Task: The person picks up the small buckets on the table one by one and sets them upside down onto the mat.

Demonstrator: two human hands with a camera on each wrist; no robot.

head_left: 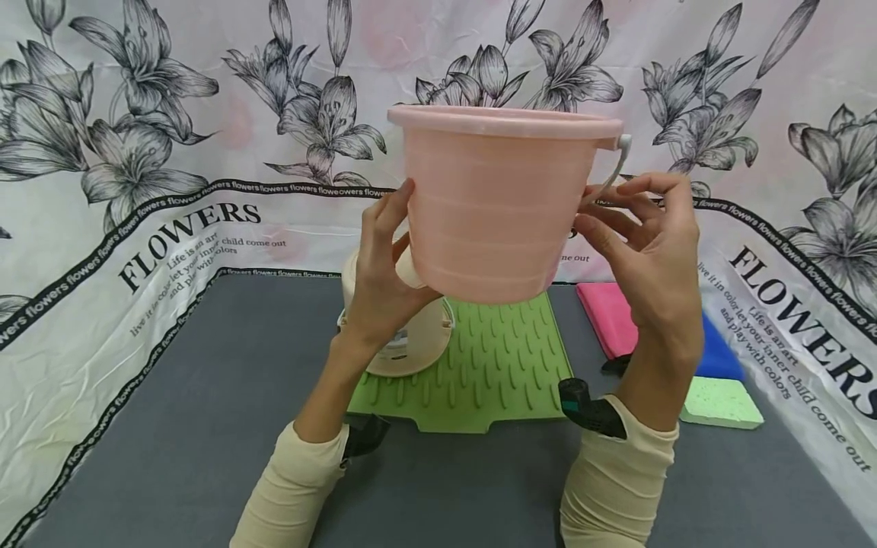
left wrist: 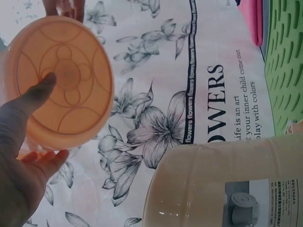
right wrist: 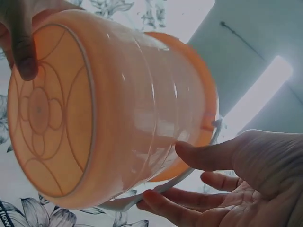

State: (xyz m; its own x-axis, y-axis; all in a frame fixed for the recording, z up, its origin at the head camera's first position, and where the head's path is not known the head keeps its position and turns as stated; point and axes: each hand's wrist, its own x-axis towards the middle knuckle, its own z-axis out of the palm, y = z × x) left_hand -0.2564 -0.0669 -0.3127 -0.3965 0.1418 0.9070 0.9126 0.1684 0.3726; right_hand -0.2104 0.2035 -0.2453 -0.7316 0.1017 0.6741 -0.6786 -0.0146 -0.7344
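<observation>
A pink plastic bucket is held upright, raised in front of me. My left hand grips its lower left side, fingers up the wall. In the left wrist view, that thumb presses under the bucket's base, which has a moulded flower pattern. On the other side, my right hand holds the white handle, which hangs down along the bucket's right side. The right wrist view shows the right thumb at the bucket wall and the fingers at the handle.
Behind my left hand, a beige container with a label stands on a ridged green mat. To the right lie a pink cloth, a blue cloth and a light green sponge. A flower-printed sheet hangs behind the grey tabletop.
</observation>
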